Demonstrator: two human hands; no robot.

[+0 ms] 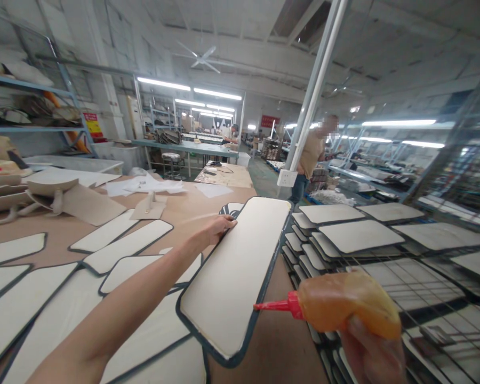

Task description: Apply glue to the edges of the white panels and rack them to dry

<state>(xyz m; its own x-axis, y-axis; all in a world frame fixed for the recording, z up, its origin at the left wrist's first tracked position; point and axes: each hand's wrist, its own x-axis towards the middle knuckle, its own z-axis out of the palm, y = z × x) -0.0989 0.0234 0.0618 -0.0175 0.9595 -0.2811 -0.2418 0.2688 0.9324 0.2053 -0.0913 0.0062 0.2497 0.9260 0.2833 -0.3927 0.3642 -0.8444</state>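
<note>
My left hand [217, 228] grips the left edge of a long white panel with a dark rim [236, 272] and holds it tilted above the brown table [184, 210]. My right hand [370, 346], low at the right, is wrapped round an orange squeeze bottle [344, 306]. The bottle's red nozzle [272, 306] points left and almost touches the panel's right rim near its lower end.
Several more white rimmed panels [124, 248] lie flat across the table at left. Wire racks [384, 266] at right carry stacks of similar panels [360, 234]. Beige bags [52, 192] sit at far left. A person [312, 154] stands beyond a white pole [316, 90].
</note>
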